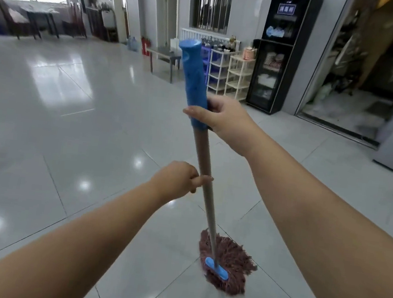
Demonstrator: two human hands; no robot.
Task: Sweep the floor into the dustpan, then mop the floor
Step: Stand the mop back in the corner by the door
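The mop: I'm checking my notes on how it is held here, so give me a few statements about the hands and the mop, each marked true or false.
1. The right hand grips the blue grip at the top of the mop. True.
2. The left hand rests open on the floor. False: it holds the grey pole lower down.
3. The mop head lies on the tiled floor. True.
4. The mop head's strands are white. False: they are reddish brown.
5. A black glass-fronted cabinet stands by the far wall. True.
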